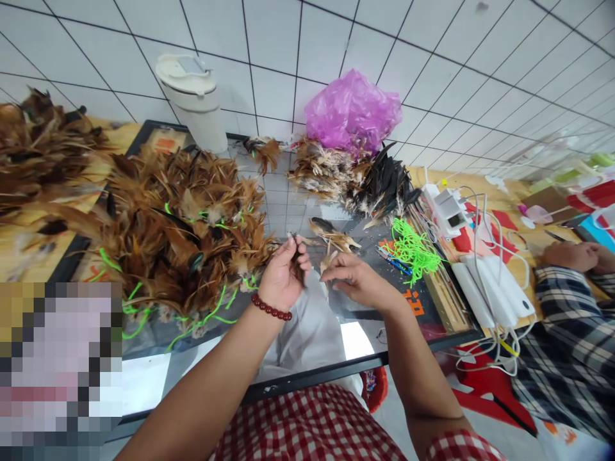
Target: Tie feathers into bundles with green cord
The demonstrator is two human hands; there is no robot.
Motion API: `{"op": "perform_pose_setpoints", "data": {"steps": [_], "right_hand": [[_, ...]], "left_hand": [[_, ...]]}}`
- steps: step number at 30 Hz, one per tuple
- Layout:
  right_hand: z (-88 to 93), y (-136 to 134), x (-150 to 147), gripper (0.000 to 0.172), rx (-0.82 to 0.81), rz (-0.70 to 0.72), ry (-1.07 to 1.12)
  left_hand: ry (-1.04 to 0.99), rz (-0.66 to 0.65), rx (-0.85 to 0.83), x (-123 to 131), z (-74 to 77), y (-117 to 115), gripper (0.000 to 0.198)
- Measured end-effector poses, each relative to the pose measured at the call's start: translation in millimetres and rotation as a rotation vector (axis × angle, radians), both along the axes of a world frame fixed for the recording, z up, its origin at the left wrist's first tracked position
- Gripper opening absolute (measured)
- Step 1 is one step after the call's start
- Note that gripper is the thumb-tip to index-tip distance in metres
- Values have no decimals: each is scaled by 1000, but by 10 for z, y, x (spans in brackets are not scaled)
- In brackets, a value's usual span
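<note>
My left hand (283, 274), with a red bead bracelet (271, 308) at the wrist, is closed around a few dark brown feathers (298, 259). To its right, the thumb and fingers of my right hand (353, 280) pinch a pale feather (327, 264), partly hidden by the fingertips. Just beyond both hands lie several loose tan and black feathers (334, 235) on the glass-topped table (281, 208). A big spread of brown feather bunches (187, 224), tied with green string (223, 304), fills the area left of my left hand.
Behind stand a white lidded cup (192, 105), a pink plastic bag (353, 109) and piles of pale and black feathers (384, 186). Tangled green string (416, 250) lies right, beside blue-handled snips (396, 261), white power strips (494, 291) and cables. A co-worker's plaid sleeve (571, 307) is far right.
</note>
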State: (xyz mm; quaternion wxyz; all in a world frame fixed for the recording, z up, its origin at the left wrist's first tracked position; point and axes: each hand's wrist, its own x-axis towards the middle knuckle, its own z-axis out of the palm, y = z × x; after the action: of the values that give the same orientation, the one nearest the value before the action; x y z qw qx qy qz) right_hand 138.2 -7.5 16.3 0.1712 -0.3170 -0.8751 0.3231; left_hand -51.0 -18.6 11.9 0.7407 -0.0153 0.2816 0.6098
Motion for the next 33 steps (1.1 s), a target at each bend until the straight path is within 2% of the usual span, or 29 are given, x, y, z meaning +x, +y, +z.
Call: {"op": "perform_pose_setpoints", "data": {"steps": [3, 5, 8, 12, 14, 16, 19, 25, 33], "right_hand": [[12, 6, -12, 14, -1, -75, 27], [44, 8, -11, 11, -45, -187, 163], [96, 12, 6, 6, -255, -385, 523], [103, 39, 14, 13, -640, -570, 887], [91, 57, -2, 18, -710, -613, 977], [82, 67, -29, 21, -672, -635, 1057], [75, 60, -72, 20, -627, -654, 1083], [46, 2, -178, 26, -699, -643, 977], [-63, -65, -340, 30, -745, -553, 845]], "left_hand": [[10, 42, -18, 29, 5, 6, 10], [29, 49, -28, 44, 5, 7, 10], [52, 24, -23, 50, -11, 4, 8], [88, -16, 5, 48, -46, 1, 6], [100, -32, -5, 55, -56, -8, 7], [104, -72, -10, 72, -56, -24, 10], [155, -97, -3, 115, -47, -56, 16], [337, 12, 43, 175, -69, -75, 22], [358, -51, 87, 182, -66, -81, 30]]}}
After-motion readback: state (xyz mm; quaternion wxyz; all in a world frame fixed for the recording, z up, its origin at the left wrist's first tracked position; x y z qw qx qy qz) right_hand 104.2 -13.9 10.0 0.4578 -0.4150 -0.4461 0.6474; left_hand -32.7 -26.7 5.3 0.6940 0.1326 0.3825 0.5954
